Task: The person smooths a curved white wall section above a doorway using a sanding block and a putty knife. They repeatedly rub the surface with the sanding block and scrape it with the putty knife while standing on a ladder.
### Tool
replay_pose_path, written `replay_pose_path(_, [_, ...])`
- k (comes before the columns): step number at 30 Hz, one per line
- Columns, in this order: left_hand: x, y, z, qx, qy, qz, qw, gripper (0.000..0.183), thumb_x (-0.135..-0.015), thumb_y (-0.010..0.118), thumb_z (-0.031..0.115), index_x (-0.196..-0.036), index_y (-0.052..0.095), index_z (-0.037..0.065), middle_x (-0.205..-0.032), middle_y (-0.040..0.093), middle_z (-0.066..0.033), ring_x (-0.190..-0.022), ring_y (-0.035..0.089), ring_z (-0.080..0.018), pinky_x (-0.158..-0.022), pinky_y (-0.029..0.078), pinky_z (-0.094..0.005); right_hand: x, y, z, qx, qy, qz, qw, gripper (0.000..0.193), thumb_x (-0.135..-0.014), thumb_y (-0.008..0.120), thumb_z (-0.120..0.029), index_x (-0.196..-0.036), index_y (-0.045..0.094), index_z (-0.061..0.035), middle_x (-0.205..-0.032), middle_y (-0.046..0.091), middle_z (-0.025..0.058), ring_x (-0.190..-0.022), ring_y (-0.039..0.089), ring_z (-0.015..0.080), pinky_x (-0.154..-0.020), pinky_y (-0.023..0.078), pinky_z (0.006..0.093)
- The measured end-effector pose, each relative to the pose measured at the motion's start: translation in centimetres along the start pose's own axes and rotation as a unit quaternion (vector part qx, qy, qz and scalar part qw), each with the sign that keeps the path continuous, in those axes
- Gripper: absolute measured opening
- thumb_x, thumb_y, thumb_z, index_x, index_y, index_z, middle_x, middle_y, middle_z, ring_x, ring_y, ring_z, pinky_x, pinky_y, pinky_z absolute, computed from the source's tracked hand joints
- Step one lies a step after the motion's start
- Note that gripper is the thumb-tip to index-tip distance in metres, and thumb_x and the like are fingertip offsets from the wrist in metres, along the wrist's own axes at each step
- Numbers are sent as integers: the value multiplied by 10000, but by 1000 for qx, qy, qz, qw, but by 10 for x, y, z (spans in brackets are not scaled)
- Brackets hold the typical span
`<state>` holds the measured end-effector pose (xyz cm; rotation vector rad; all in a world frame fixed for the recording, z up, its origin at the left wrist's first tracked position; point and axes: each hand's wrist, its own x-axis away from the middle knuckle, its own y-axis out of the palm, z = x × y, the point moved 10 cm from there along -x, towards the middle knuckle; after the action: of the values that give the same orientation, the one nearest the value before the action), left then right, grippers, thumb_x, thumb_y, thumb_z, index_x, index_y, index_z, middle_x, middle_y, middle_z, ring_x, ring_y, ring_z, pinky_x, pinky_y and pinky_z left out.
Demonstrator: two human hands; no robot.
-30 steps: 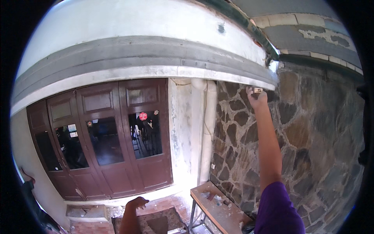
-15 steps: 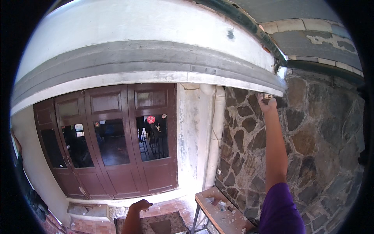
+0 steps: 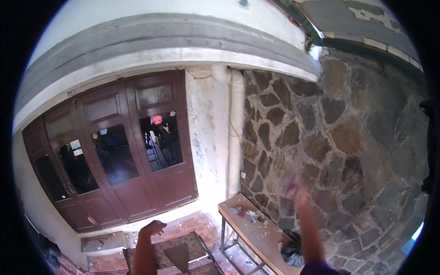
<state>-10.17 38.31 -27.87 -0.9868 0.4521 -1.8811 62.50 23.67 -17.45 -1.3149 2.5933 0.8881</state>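
Note:
My right hand [image 3: 297, 188] is in front of the stone wall [image 3: 321, 146], below the end of the white and grey ledge [image 3: 256, 59]. Motion smears its fingers, and whatever they may hold cannot be made out. Low in the view, my left hand [image 3: 153, 228] is held out with loosely bent fingers and nothing visible in it. Beneath the left hand is a dark, worn flat surface [image 3: 197, 247] with a brown triangular patch or piece [image 3: 178, 256] on it.
A narrow metal-legged table [image 3: 275, 243] stands against the stone wall, bearing light flakes [image 3: 250, 213] and a black plastic bag [image 3: 292, 256]. Brown panelled doors [image 3: 114, 197] are at left, a white pipe [image 3: 236, 137] beside them. Debris lies on the tiled floor [image 3: 190, 224].
My right hand has dropped from the ledge's lower edge, where it held a small light-coloured thing, to in front of the wall. The view has tilted down and shifted right.

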Motion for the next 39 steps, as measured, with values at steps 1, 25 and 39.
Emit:
replay_pose_path(1, [4,-1,1,5,-6,0,1000,495,-941,514,439,-1153,591,-2,-966,696,-135,-825,682,-234,-748,539,-392,65,-47,62,39,131,29,990,293,-978,440,-326,-813,581,-129,-656,525,-33,-506,464,114,-438,370,288])
replay_pose_path(25, [7,-69,33,-72,70,174,980,358,-971,500,361,-1047,590,23,-820,654,-101,-680,632,-199,-629,509,-356,482,-178,163,101,399,324,852,389,-954,470,-451,-742,570,-141,-605,495,-11,-497,459,120,-437,354,291])
replay_pose_path(39, [284,68,207,-412,121,119,895,637,-913,443,568,-1145,545,-16,-843,679,-199,-839,673,-343,-750,512,-467,544,-183,144,89,341,338,872,452,-940,487,-524,-700,564,-148,-575,478,2,-492,456,124,-436,344,293])
